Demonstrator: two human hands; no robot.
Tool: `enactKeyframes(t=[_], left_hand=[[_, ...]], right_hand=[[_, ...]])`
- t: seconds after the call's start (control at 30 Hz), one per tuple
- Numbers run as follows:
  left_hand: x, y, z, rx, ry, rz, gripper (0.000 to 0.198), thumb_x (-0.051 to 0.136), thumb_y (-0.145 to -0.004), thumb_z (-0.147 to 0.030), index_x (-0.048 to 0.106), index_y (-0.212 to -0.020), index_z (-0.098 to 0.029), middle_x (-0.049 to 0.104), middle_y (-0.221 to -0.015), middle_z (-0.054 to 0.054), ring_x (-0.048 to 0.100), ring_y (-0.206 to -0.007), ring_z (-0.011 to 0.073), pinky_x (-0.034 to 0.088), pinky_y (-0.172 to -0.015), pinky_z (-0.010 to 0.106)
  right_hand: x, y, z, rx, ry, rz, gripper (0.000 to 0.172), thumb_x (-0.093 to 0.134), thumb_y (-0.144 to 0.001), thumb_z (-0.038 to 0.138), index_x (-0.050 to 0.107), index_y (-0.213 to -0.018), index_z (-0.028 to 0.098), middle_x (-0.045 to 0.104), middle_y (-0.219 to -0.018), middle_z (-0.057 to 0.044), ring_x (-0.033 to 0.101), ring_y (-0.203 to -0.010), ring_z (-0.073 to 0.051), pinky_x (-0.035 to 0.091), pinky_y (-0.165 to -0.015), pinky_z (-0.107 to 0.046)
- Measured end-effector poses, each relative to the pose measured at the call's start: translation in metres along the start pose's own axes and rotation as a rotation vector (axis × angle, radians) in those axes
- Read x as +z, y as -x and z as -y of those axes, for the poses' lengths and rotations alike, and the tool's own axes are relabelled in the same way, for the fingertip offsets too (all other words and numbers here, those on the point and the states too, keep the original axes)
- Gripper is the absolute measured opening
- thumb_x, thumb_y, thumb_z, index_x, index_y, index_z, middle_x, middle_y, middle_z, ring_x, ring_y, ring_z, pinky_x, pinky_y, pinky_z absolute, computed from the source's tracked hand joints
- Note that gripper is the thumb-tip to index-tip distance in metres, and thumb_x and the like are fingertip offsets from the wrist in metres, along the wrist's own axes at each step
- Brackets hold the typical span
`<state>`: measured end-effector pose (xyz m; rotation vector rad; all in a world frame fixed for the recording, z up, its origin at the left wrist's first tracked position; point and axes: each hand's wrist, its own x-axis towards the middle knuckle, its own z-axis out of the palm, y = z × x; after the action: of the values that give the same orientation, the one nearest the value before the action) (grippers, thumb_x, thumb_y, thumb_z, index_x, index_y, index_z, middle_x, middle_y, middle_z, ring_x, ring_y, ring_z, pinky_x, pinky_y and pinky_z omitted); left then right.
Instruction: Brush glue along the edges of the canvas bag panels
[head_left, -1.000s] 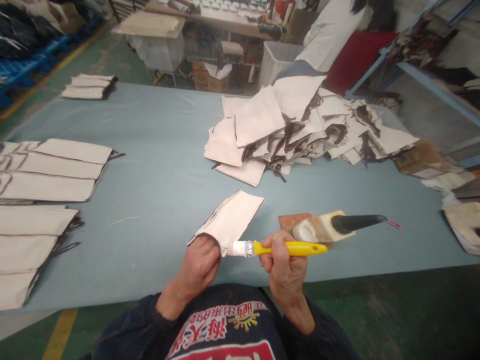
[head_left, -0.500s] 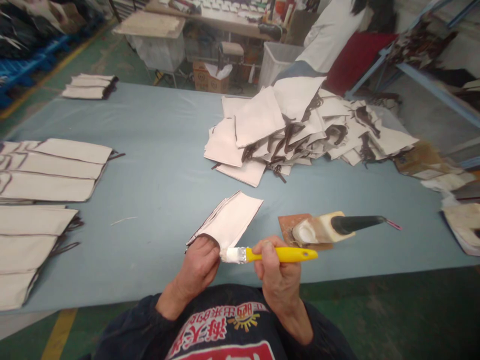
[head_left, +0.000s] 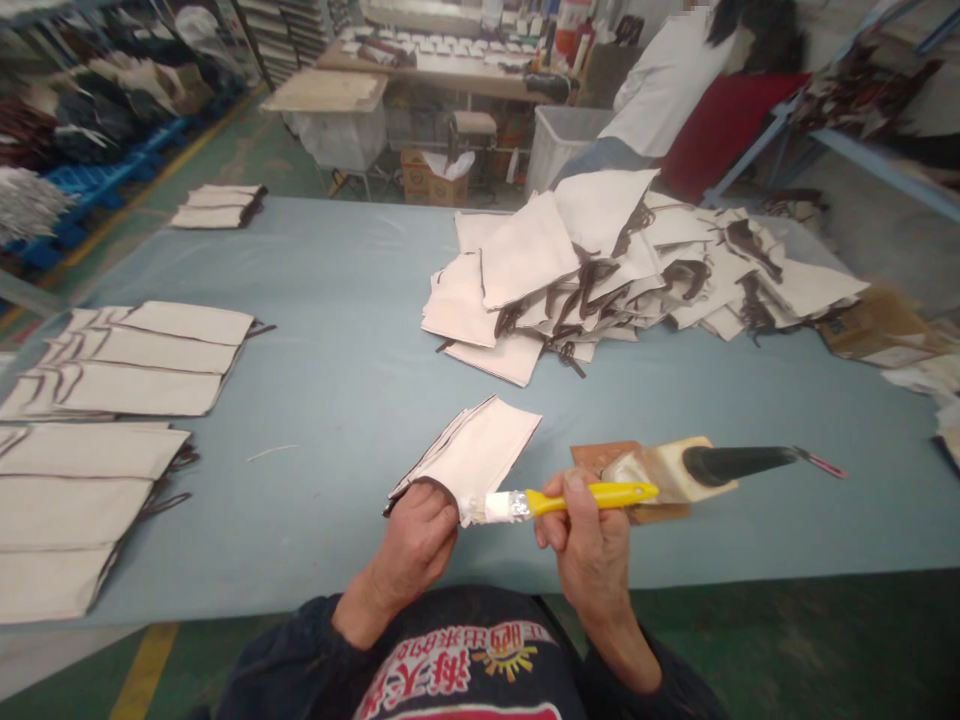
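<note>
Brush (head_left: pixel 540 502) with a yellow handle, grasped in the right hand (head_left: pixel 596 550), lies level above the near edge of a pale blue-green table (head_left: pixel 345 350). Its white-coated bristles point left, meeting the near corner of a cream fabric pouch (head_left: pixel 480 445) with dark edging. The left hand (head_left: pixel 420 530) is at the pouch's near end, its knuckles bent at the dark rim; the fingertips are hidden, so their exact hold cannot be told. The pouch slants away toward the far right.

Just beyond the right hand, a pale container (head_left: pixel 671 470) with a dark tapered part rests on a brown board (head_left: pixel 604 455), partly behind the brush. A loose heap of similar pouches (head_left: pixel 532 250) covers the far right — neater overlapping rows (head_left: pixel 150 375) sit left. Past the table, a person in white (head_left: pixel 660 85) appears at the far right.
</note>
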<state>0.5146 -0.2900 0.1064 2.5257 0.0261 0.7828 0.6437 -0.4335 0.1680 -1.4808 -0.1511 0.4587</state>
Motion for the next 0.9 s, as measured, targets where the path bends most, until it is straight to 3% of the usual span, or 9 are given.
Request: enactKeyframes(t=[0.1, 0.2, 0.33, 0.4, 0.5, 0.6, 0.67, 0.77, 0.9], left_hand=[[0.001, 0.003, -0.003, -0.045, 0.068, 0.009, 0.026, 0.041, -0.092, -0.004, 0.055, -0.078, -0.021, 0.059, -0.071, 0.005, 0.051, -0.071, 0.0212, 0.038, -0.067, 0.034], [-0.005, 0.0, 0.005, -0.24, 0.208, -0.008, 0.028, 0.041, -0.093, -0.009, 0.054, -0.072, -0.021, 0.057, -0.069, 0.003, 0.05, -0.067, 0.0185, 0.038, -0.063, 0.031], [-0.033, -0.029, 0.044, -0.616, 0.438, 0.016, 0.023, 0.044, -0.089, -0.019, 0.066, -0.081, -0.019, 0.065, -0.074, 0.002, 0.057, -0.072, 0.0183, 0.045, -0.068, 0.028], [-0.052, -0.048, 0.068, -0.699, 0.507, 0.018, 0.026, 0.045, -0.085, -0.022, 0.071, -0.088, -0.019, 0.069, -0.075, 0.001, 0.06, -0.074, 0.019, 0.048, -0.069, 0.028], [-0.078, -0.069, 0.091, -0.695, 0.522, 0.02, 0.028, 0.048, -0.084, -0.024, 0.073, -0.091, -0.017, 0.072, -0.081, 0.002, 0.063, -0.079, 0.0205, 0.051, -0.076, 0.03], [-0.09, -0.072, 0.087, -0.548, 0.414, 0.016, 0.024, 0.049, -0.088, -0.022, 0.073, -0.089, -0.018, 0.074, -0.095, 0.006, 0.065, -0.097, 0.0236, 0.052, -0.094, 0.037], [-0.089, -0.057, 0.077, -0.433, 0.323, 0.027, 0.023, 0.049, -0.091, -0.019, 0.072, -0.089, -0.019, 0.073, -0.108, 0.009, 0.062, -0.117, 0.0266, 0.046, -0.11, 0.046], [-0.075, 0.0, 0.065, -0.36, 0.136, 0.066, 0.026, 0.047, -0.092, -0.012, 0.072, -0.089, -0.02, 0.069, -0.126, 0.014, 0.049, -0.14, 0.0298, 0.035, -0.122, 0.059], [-0.059, 0.11, 0.062, -0.661, 0.15, 0.113, 0.031, 0.049, -0.094, -0.019, 0.076, -0.109, -0.021, 0.055, -0.154, 0.016, 0.043, -0.149, 0.0325, 0.036, -0.121, 0.061]], right_hand=[[-0.002, -0.002, -0.002, 0.032, -0.043, -0.004, 0.047, 0.06, -0.092, 0.064, 0.058, -0.074, 0.02, 0.039, -0.039, 0.01, 0.04, -0.035, -0.01, 0.039, -0.039, -0.022], [-0.004, -0.004, -0.003, 0.052, -0.049, -0.046, 0.047, 0.063, -0.09, 0.063, 0.06, -0.075, 0.019, 0.039, -0.04, 0.01, 0.042, -0.036, -0.01, 0.039, -0.04, -0.022], [-0.009, -0.011, 0.001, 0.043, -0.066, -0.128, 0.046, 0.066, -0.086, 0.063, 0.06, -0.075, 0.019, 0.035, -0.041, 0.012, 0.038, -0.035, -0.009, 0.038, -0.04, -0.022], [-0.011, -0.015, 0.003, 0.039, -0.085, -0.157, 0.045, 0.066, -0.085, 0.063, 0.06, -0.076, 0.019, 0.033, -0.041, 0.013, 0.035, -0.035, -0.009, 0.038, -0.041, -0.023], [-0.014, -0.02, 0.005, 0.043, -0.094, -0.182, 0.043, 0.067, -0.086, 0.061, 0.06, -0.077, 0.019, 0.032, -0.042, 0.013, 0.034, -0.036, -0.009, 0.037, -0.042, -0.023], [-0.016, -0.023, 0.002, 0.045, -0.101, -0.182, 0.041, 0.068, -0.085, 0.058, 0.061, -0.078, 0.019, 0.033, -0.042, 0.012, 0.035, -0.037, -0.009, 0.036, -0.042, -0.024], [-0.017, -0.025, 0.0, 0.061, -0.122, -0.192, 0.039, 0.07, -0.083, 0.057, 0.062, -0.077, 0.019, 0.033, -0.042, 0.012, 0.034, -0.037, -0.009, 0.036, -0.042, -0.024], [-0.017, -0.028, -0.004, 0.107, -0.136, -0.189, 0.04, 0.071, -0.081, 0.057, 0.062, -0.076, 0.019, 0.034, -0.043, 0.012, 0.035, -0.039, -0.009, 0.036, -0.043, -0.024], [-0.018, -0.031, -0.013, 0.16, -0.11, -0.116, 0.041, 0.068, -0.084, 0.06, 0.063, -0.081, 0.02, 0.035, -0.044, 0.011, 0.037, -0.041, -0.01, 0.037, -0.044, -0.026]])
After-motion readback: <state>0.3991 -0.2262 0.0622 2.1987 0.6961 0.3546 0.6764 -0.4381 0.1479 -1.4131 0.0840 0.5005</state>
